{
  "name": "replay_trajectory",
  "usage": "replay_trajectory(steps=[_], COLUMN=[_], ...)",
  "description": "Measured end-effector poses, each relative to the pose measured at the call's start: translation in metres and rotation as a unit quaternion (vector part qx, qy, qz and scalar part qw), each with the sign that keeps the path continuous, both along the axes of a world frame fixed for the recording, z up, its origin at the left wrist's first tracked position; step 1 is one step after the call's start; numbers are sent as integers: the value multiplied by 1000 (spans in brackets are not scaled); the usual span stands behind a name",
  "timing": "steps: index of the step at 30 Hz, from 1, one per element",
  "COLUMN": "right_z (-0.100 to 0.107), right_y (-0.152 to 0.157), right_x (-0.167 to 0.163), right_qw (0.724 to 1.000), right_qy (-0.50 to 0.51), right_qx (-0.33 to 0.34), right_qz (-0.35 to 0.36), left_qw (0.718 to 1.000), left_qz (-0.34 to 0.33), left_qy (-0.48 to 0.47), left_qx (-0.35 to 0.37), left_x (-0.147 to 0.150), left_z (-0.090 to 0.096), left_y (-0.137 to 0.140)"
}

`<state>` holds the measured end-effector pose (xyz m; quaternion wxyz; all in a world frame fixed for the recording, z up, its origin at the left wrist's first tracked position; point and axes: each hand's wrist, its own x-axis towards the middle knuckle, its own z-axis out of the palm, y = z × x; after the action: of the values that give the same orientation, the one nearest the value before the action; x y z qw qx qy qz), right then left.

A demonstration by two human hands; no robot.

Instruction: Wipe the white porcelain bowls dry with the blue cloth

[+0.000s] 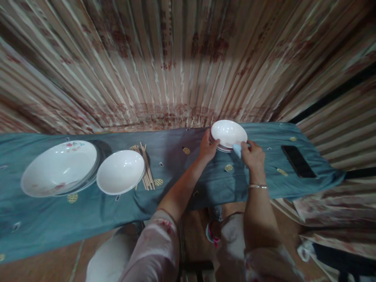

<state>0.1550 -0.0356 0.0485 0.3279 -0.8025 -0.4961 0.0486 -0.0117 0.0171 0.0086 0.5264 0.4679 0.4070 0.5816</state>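
Observation:
A small stack of white bowls (228, 133) sits near the table's back edge, right of the middle. My left hand (209, 147) grips the stack's left side, its thumb over the top bowl's rim and its other fingers hidden behind. At the front right of that rim, my right hand (253, 154) pinches a pale blue cloth (237, 149) that touches the bowl. Only a small part of the cloth shows.
A teal patterned cloth (173, 176) covers the long table. Large floral plates (63, 168) are stacked at left, beside a white bowl (120, 172) and several wooden chopsticks (148, 168). A black phone (298, 161) lies at right. Pleated curtains (182, 70) hang behind.

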Motion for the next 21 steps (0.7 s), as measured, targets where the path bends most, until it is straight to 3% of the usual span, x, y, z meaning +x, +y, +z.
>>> replay_trajectory(steps=[4,10,21], right_z=[-9,-8,-2], right_y=[7,6,-1], right_x=[3,-5,-30], right_qw=[996,995,989], right_qy=[79,103,136], right_qx=[-34,15,21], right_qz=[4,10,54], left_qw=[1000,999,999], left_qz=[8,13,24], left_qy=[14,-27,-25], left_qx=[-12,-13,-15], left_x=[1,1,-27], left_z=[1,0,-10], left_y=[-1,1,-3])
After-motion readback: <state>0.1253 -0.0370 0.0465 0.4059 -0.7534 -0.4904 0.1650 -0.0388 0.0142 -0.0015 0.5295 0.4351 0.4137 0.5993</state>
